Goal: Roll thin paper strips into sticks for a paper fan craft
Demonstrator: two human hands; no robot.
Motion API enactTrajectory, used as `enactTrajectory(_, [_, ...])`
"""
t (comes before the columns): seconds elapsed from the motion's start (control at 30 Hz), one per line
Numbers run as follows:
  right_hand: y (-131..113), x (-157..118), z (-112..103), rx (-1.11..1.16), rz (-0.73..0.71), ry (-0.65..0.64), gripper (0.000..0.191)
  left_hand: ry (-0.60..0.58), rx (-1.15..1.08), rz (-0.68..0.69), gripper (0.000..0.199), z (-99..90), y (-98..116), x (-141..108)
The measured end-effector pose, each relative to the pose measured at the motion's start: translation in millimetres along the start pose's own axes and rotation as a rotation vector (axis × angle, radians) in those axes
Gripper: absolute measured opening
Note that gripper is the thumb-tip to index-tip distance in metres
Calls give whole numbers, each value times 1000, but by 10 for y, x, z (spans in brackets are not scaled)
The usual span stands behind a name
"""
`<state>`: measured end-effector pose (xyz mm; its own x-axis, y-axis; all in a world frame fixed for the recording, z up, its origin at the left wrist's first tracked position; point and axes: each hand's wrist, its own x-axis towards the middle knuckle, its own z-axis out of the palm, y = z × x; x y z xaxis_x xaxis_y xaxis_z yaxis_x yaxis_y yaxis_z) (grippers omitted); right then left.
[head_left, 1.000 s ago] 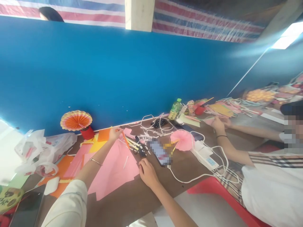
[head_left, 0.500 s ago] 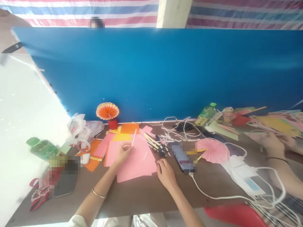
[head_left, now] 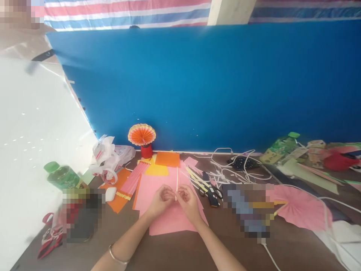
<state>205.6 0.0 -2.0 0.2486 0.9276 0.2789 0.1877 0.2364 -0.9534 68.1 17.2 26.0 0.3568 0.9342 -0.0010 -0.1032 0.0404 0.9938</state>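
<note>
A thin pale strip (head_left: 177, 180), which looks like paper, stands between my hands over the pink paper (head_left: 172, 224). My left hand (head_left: 162, 201) is closed, its thumb and fingertips pinching the strip near its lower end. From the other side, my right hand (head_left: 189, 203) pinches the same end, so the fingertips of both hands almost meet and hide it. Black-handled scissors (head_left: 213, 197) lie just right of the pink paper. Yellow paper (head_left: 157, 168) and an orange sheet (head_left: 168, 159) lie beyond my hands.
A folded orange paper fan (head_left: 141, 134) stands on a red base (head_left: 146, 151) at the back. Rightward are paper strips, white cables, a blurred phone (head_left: 245, 210) and a pink fan (head_left: 304, 207). Green-capped bottles (head_left: 63, 176) flank both sides. A blue panel (head_left: 197, 82) rises behind.
My right hand has left the scissors and moved to the strip, pinching it beside my left hand. My left hand has come closer to me with the strip. The view has swung left.
</note>
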Motion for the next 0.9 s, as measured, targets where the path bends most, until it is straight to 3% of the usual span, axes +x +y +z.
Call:
enactTrajectory(0.13, [35, -59, -55, 38, 21, 34, 21, -67, -12, -58, 26, 52, 27, -22])
enactTrajectory(0.37, [-17, -54, -41, 46, 36, -38, 11, -85, -117, -176, 33, -5, -54, -22])
enactTrajectory(0.5, [-7, -86, -83, -240, -200, 22, 7, -39, -169, -182, 40, -70, -136, -20])
enactTrajectory(0.63, [-9, -127, -117, -518, -485, -32, 12, -4, -149, -178, 48, -115, -175, -10])
enactTrajectory(0.9, [-30, -137, -125, -638, -610, -44, 18, -13, -72, -170, 44, -77, -178, -41])
